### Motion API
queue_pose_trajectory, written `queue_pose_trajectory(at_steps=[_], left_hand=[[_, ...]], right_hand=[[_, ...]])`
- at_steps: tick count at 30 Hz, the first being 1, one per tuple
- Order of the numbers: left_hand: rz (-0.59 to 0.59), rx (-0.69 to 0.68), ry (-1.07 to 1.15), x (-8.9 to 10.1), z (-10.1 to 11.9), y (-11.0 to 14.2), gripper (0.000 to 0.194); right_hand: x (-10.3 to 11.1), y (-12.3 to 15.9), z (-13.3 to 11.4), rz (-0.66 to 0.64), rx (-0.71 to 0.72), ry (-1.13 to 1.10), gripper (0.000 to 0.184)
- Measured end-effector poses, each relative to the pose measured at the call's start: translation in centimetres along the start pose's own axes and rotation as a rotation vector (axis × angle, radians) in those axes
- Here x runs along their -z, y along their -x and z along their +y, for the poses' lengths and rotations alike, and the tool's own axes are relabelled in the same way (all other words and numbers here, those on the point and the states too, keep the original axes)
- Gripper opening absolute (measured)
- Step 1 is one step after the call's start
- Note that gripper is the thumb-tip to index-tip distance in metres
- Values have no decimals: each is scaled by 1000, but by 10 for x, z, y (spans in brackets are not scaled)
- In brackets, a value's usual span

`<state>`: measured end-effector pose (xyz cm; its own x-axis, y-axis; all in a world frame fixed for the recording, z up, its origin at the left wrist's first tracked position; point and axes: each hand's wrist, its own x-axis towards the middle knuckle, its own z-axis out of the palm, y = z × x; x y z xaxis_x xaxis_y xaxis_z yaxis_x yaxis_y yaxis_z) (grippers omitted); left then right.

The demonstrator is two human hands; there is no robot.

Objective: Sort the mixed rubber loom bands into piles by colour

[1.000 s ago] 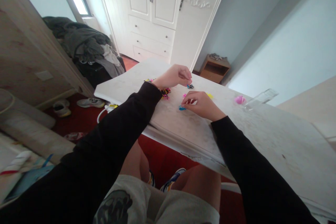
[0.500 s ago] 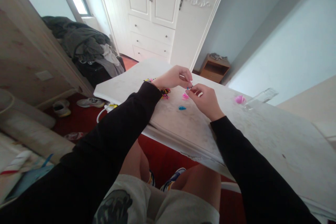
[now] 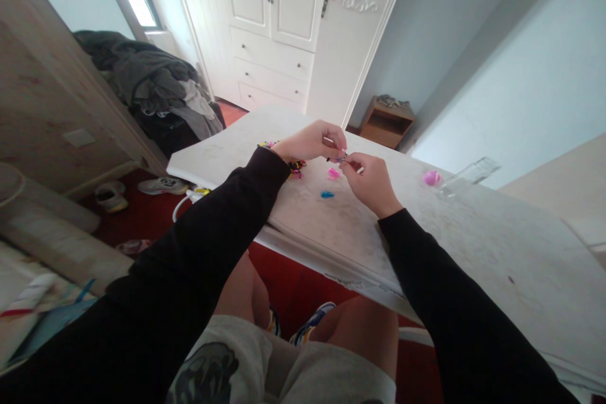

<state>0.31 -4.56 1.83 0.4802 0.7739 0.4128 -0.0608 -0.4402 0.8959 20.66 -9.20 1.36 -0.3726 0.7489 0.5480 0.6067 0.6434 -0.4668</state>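
My left hand and my right hand meet above the white table, thumbs and fingertips pinched close together. Between them is a small dark and bluish piece, too small to make out its kind. Just below the fingertips lies a little pink cluster, and nearer to me a small blue cluster. Partly hidden behind my left wrist is a heap of small black, yellow and pink pieces.
On the right of the table sit a pink bundle and a clear box. A white cable hangs at the left edge. Beyond stand a white wardrobe, a small wooden cabinet and piled clothes.
Both hands stay nearly in place. The right fingertips have shifted slightly, and the small piece between the hands sits at a different angle.
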Motion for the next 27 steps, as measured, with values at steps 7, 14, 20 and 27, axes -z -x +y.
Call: queue_pose_trajectory(at_steps=[7,14,20,27], left_hand=[[1,-6,1,-1,3,2,19],[19,91,-3,-3,9,3,17],[39,120,-65,-4,11,4,15],[44,138,-106,-4,13,3,14]], right_hand=[[4,0,-5,-40,-26,25,20],[10,1,-9,-243,43,-56,21],[10,2,-10,-491,136,-89,21],[8,3,-11,-551,123,5,23]])
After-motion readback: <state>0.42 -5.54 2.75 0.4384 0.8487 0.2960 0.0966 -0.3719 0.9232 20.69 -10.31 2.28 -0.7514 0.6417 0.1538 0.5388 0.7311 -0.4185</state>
